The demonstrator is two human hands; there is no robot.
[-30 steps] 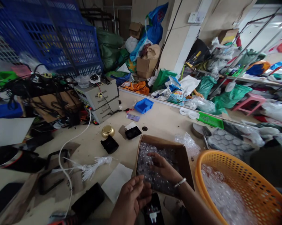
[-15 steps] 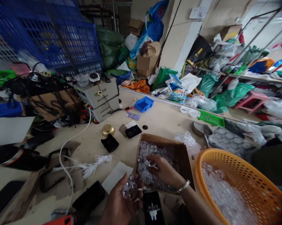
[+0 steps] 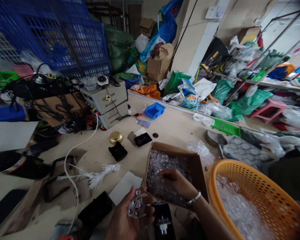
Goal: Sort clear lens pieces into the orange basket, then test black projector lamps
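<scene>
My left hand [image 3: 123, 216] is closed around a clear plastic lens piece [image 3: 136, 207] with several round cups in it, held low in front of me. Over the cardboard box [image 3: 202, 180], my right hand [image 3: 178, 182] reaches in with bent fingers against the heap of small clear plastic lens parts [image 3: 162, 163]. Whatever is between the right fingertips is too blurred to make out. Just below the box, a black casing [image 3: 163, 216] with a pale fitting in it lies between my forearms.
An orange perforated basket [image 3: 214, 186] of clear parts stands right of the box. On the table lie a bundle of white cable ties [image 3: 103, 175], black plastic covers [image 3: 118, 151], a gold round cap [image 3: 116, 137] and a blue tray [image 3: 154, 110]. Grey power units [image 3: 105, 100] stand behind.
My right hand's fingers have drawn together and dipped lower into the parts. The left hand still holds its lens piece, tilted slightly differently. The whole view has shifted a little.
</scene>
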